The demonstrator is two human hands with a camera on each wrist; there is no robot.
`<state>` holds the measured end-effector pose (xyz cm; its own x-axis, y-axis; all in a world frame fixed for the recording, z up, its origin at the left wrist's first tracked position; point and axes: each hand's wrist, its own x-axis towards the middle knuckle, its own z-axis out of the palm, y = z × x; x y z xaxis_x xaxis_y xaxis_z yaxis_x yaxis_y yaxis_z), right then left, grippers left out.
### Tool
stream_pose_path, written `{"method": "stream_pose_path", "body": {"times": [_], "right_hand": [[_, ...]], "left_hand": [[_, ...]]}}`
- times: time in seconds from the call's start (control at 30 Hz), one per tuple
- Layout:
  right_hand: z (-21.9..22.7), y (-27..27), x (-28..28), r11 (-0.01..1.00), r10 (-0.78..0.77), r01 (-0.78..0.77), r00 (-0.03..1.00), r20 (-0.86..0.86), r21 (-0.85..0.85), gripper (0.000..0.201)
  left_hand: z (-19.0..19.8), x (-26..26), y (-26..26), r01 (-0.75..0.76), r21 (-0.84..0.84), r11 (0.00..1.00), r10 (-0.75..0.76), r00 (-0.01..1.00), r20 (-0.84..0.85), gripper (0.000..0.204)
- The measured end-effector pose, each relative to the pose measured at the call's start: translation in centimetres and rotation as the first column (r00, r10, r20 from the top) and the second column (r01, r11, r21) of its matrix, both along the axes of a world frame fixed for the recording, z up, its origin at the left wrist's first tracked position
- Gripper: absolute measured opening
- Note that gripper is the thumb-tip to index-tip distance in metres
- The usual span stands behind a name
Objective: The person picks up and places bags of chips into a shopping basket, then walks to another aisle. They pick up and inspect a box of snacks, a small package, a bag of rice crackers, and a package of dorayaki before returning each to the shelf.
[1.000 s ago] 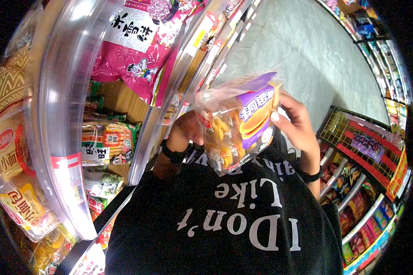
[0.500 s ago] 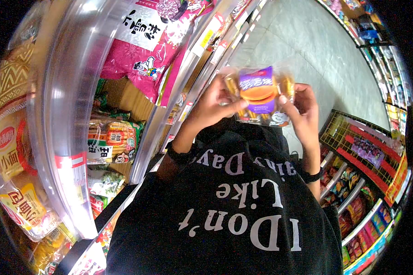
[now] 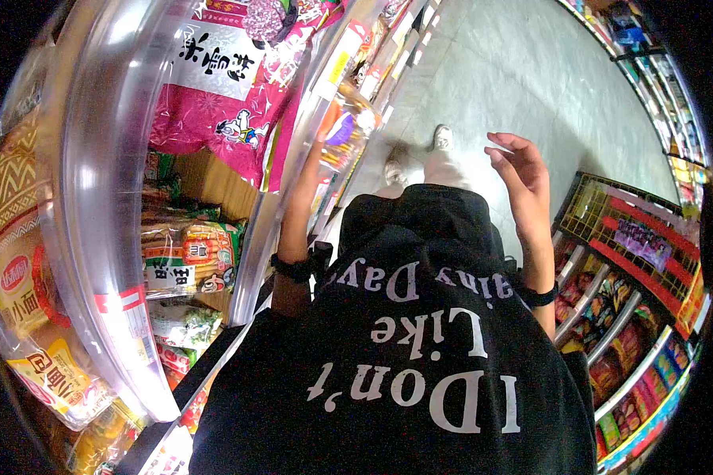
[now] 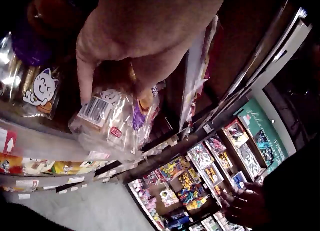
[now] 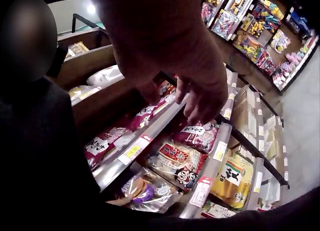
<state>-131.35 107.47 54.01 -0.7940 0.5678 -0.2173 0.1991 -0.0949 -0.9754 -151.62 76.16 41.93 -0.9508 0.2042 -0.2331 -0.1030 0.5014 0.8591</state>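
My left hand (image 3: 315,154) reaches to the shelf on the left and grips a clear bag of dorayaki (image 3: 345,131) with a purple label. In the left wrist view, thumb and fingers of the left hand (image 4: 135,35) pinch the top of the bag (image 4: 117,123), whose barcode faces the camera. Beside it lies a similar bag (image 4: 40,88) with a white cat printed on it. Out over the aisle, my right hand (image 3: 523,174) holds nothing, its fingers loosely bent. The right wrist view shows the right hand (image 5: 175,60) from behind, fingers hanging.
A clear plastic shelf edge (image 3: 111,198) runs along the left. Behind it are a pink rice cracker bag (image 3: 214,119) and several snack packs (image 3: 190,253). The grey floor (image 3: 483,87) stretches ahead. At the right stands a rack of colourful packets (image 3: 610,340).
Both hands held the dorayaki bag before my body. The right hand has let go, and the left has carried the bag left to the shelf.
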Motion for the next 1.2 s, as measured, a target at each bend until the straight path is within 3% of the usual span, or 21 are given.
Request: {"method": "stream_pose_path", "body": {"times": [0.1,0.3,1.2], "right_hand": [[-0.2,-0.1,0.2,0.999,-0.013,0.012,0.999,-0.036,-0.040,0.024],[-0.4,0.0,0.4,0.998,-0.046,0.041,0.992,-0.115,-0.049,0.021],[-1.3,0.3,0.3,0.999,0.042,-0.044,0.996,-0.077,-0.018,0.012]], "left_hand": [[-1.9,-1.1,-1.1,-0.051,-0.193,0.980,0.034,0.995,-0.091,0.042],[-3.7,-1.3,-0.7,-0.044,-0.322,0.946,0.003,0.992,-0.127,0.041],[-5.3,-1.0,-2.9,-0.075,-0.395,0.916,0.010,0.986,-0.165,0.037]]}}
